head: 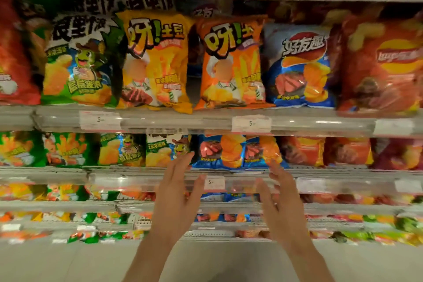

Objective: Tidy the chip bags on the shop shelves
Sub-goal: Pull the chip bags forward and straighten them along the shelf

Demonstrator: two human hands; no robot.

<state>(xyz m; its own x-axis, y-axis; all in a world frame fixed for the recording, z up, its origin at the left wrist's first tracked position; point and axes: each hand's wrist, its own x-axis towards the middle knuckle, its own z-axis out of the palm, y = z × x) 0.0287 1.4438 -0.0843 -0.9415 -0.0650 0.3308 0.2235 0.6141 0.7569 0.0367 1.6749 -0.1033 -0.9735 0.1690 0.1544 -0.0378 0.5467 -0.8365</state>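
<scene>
While seemingly short of the blue chip bags (238, 151), left hand (177, 192) and right hand (282, 199), fingers spread, empty.

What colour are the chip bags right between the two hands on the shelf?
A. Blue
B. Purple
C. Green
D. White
A: the blue bags sit on the shelf just above the gap between the left hand and the right hand, both open and holding nothing.
</scene>
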